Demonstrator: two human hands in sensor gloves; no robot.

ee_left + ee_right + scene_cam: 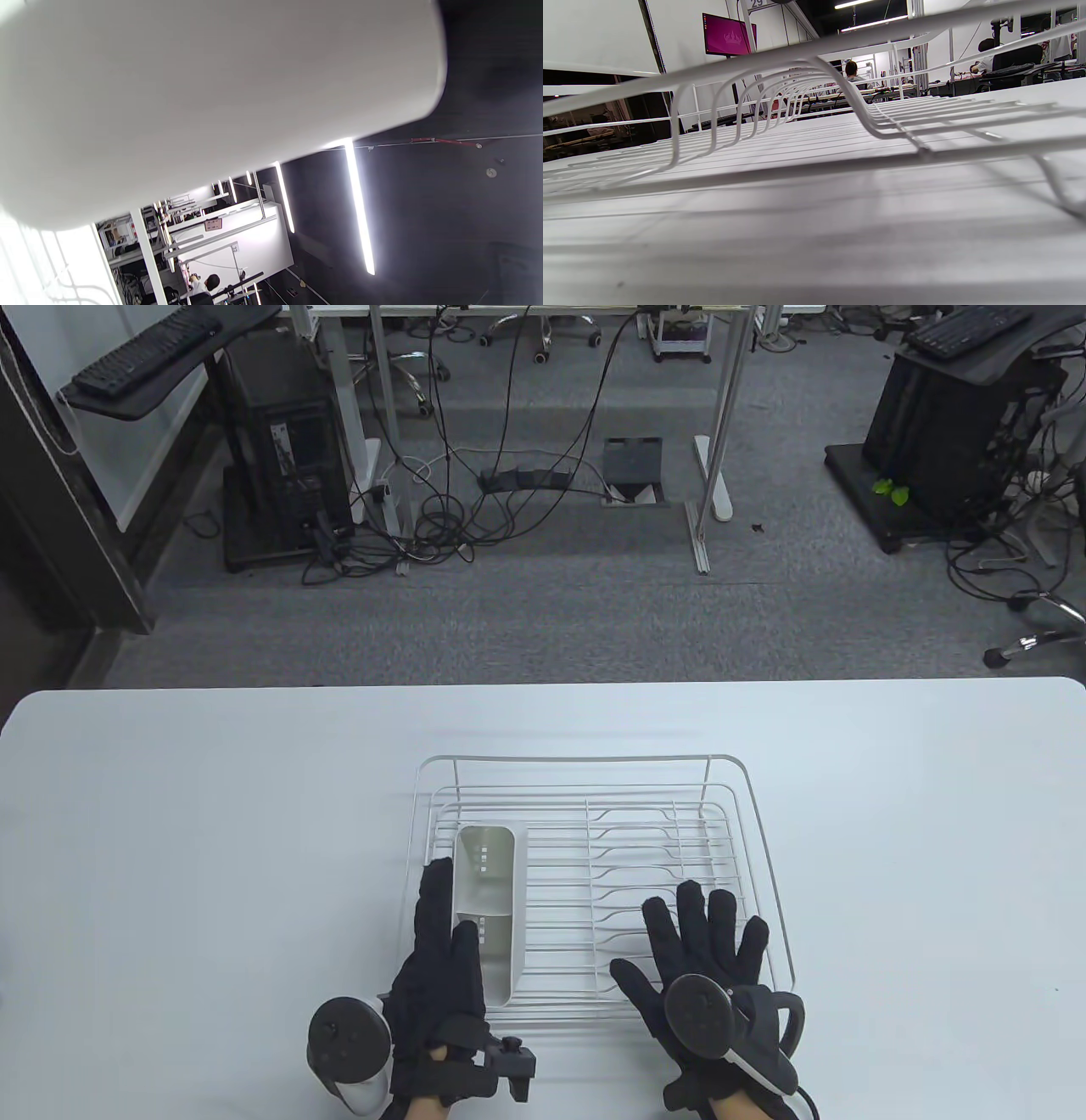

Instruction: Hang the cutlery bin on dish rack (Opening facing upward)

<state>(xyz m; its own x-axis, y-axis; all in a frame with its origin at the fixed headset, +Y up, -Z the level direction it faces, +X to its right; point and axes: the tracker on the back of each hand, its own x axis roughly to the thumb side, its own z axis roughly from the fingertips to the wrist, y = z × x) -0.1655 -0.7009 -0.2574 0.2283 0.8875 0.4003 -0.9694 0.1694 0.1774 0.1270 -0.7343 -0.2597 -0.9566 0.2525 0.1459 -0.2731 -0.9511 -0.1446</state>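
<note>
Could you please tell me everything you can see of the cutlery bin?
The cutlery bin is a pale grey, smooth, plastic-looking oblong tub with rounded corners. Its opening faces up, a divider splits it into two compartments, and small slots show inside each. It looks empty. It sits along the left side of the white wire rack, long axis running front to back. The left hand lies against its left wall, fingers straight. Whether it hangs on the rim cannot be told.

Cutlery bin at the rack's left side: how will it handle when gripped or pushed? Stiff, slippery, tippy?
The cutlery bin looks like smooth moulded plastic with a divider, so probably stiff and light. Its glossy walls may slip under the gloved left hand, whose straight fingers lie along its side. It is tall and narrow, opening up, by the dish rack edge, so a sideways push could tip it.
</note>
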